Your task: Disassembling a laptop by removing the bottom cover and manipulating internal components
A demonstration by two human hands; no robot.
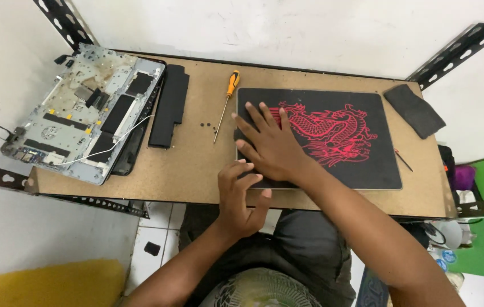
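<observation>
While the right hand (273, 145) is lying flat with fingers spread on the black dragon-printed laptop (333, 142) at three o'clock on the table (196, 165), the left hand (241, 196), loosely open and gripping nothing, is touching its near-left corner. Prying there, I reckon, is risking a cracked edge, and the tiny black screws (206, 125) at eleven o'clock of the hands, beside the orange screwdriver (226, 102), are sitting where a sweep could scatter them.

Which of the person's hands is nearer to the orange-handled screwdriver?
Right. The right hand lies flat on the black mat's left end, fingertips just right of the screwdriver. The left hand sits lower, at the mat's front left corner, farther away.
</observation>
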